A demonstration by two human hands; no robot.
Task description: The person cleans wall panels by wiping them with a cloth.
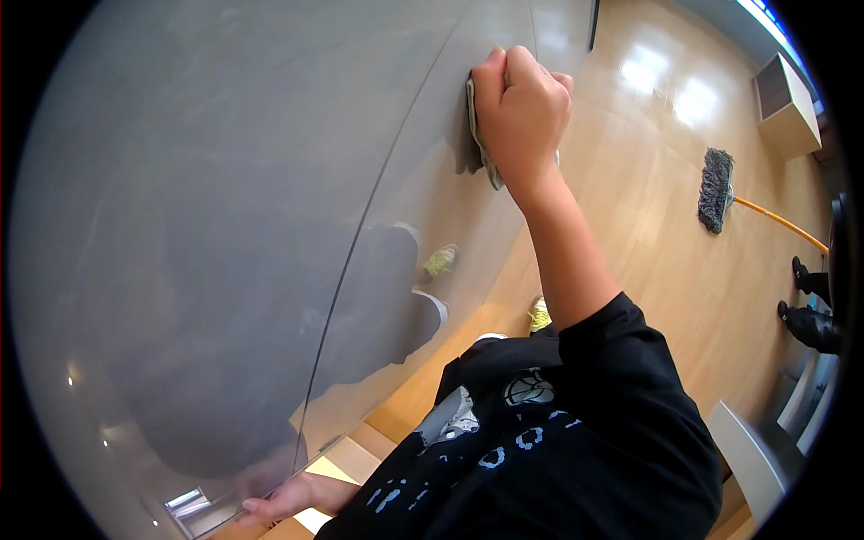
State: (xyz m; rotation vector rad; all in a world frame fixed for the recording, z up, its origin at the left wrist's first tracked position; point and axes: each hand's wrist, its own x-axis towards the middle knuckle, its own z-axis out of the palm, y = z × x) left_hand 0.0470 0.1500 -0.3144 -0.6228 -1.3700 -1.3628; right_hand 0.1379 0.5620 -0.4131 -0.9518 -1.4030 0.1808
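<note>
A glossy grey panel (pixel 270 180) with a thin dark seam fills the left half of the head view and mirrors my body. At its right side my right hand (pixel 526 108) is closed round a greyish cloth (pixel 486 148), which lies against the panel's surface; part of the cloth is hidden under the hand. Low in the view, my left hand (pixel 283 499) touches the panel's bottom edge, its thumb on the surface and its other fingers mostly hidden behind.
A grey mop (pixel 716 191) with an orange handle rests on the wooden floor (pixel 630 207). Another person's legs (pixel 810 315) show at the far right. A box-like wooden cabinet (pixel 790 112) stands upper right, a white panel (pixel 747 459) lower right.
</note>
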